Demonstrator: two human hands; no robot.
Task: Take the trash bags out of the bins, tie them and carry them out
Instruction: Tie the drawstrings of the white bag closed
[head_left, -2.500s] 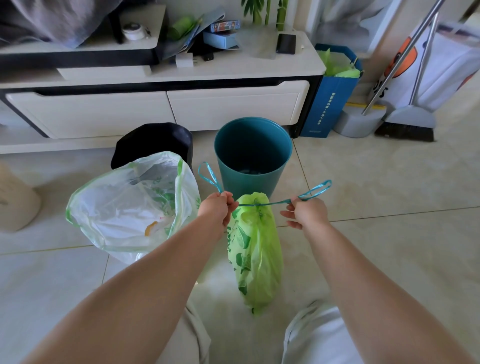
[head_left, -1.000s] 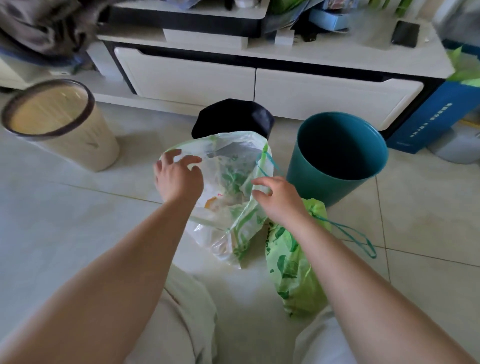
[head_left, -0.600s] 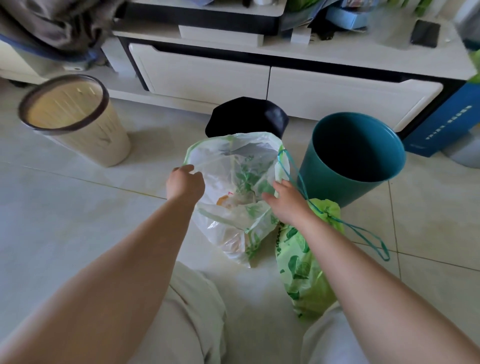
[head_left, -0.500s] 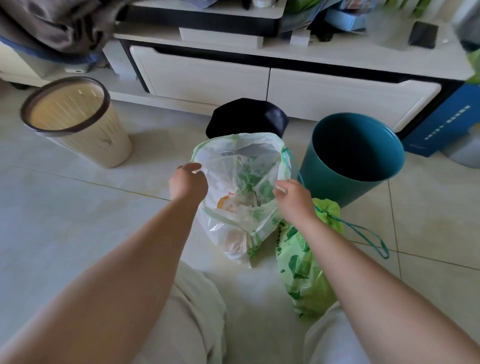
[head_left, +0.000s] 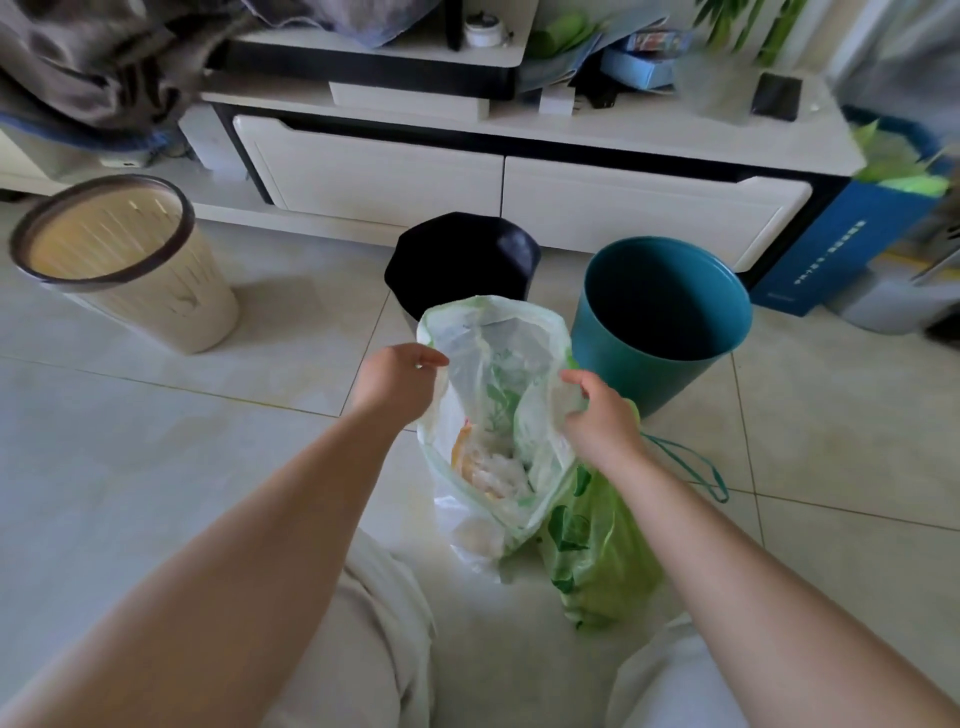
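Note:
A translucent white trash bag (head_left: 498, 374) with green leaf print stands open on the floor, trash showing inside. My left hand (head_left: 397, 384) pinches its left rim and my right hand (head_left: 602, 415) grips its right rim. Just right of it lies a green trash bag (head_left: 597, 561), drawn shut, its teal drawstring (head_left: 696, 467) trailing on the tiles. Behind stand three bins: a black one (head_left: 462, 260), a teal one (head_left: 665, 312) with no bag in it, and a beige slatted one (head_left: 119, 260) at the left.
A white TV cabinet (head_left: 498, 182) with drawers runs along the back, cluttered on top. A blue paper bag (head_left: 841, 249) stands at the right. Grey cloth (head_left: 93, 73) hangs at top left. My knees are at the bottom edge on the tiled floor (head_left: 156, 467).
I let go of the tied green bag's drawstrings and it now lies on the floor. Both hands moved to the white bag and took hold of its rim, narrowing the mouth.

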